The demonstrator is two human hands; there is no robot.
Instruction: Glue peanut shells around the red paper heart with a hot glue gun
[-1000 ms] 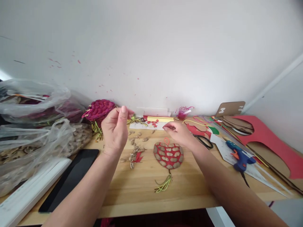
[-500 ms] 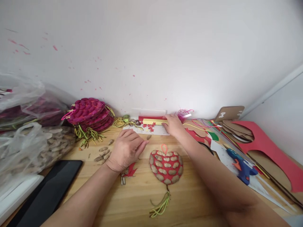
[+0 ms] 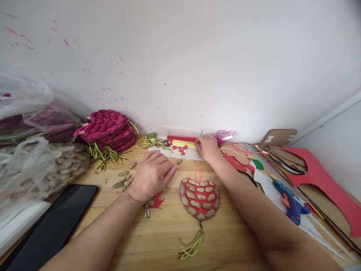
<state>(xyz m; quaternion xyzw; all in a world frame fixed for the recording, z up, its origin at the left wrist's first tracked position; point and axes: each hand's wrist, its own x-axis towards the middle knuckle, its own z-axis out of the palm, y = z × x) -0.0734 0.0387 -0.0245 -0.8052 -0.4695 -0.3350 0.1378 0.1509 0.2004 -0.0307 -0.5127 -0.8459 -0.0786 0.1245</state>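
A heart-shaped ornament (image 3: 199,197), red with peanuts stuck over it, lies between my forearms. It has an orange loop on top and a green yarn tassel (image 3: 192,246) below. My left hand (image 3: 153,175) rests palm down to its left, fingers curled; whatever is under them is hidden. Its thumb tip is beside a single peanut (image 3: 179,161). Farther back, my right hand (image 3: 208,148) has thumb and fingers around the right end of a yellow paper strip (image 3: 183,143). Small red paper stars (image 3: 182,149) lie by that strip on a white sheet (image 3: 194,154).
On the left are stacked purple ornaments (image 3: 108,128), a bag of peanuts (image 3: 63,165) and a black phone (image 3: 53,226). Loose peanuts (image 3: 124,180) and red scraps (image 3: 156,201) lie near my left wrist. A blue glue gun (image 3: 293,203) and cut red card (image 3: 324,180) are at right.
The view has shifted slightly. My right hand's thumb and fingers have drawn a little closer together at the yellow strip's end; my left hand has stayed nearly in place.
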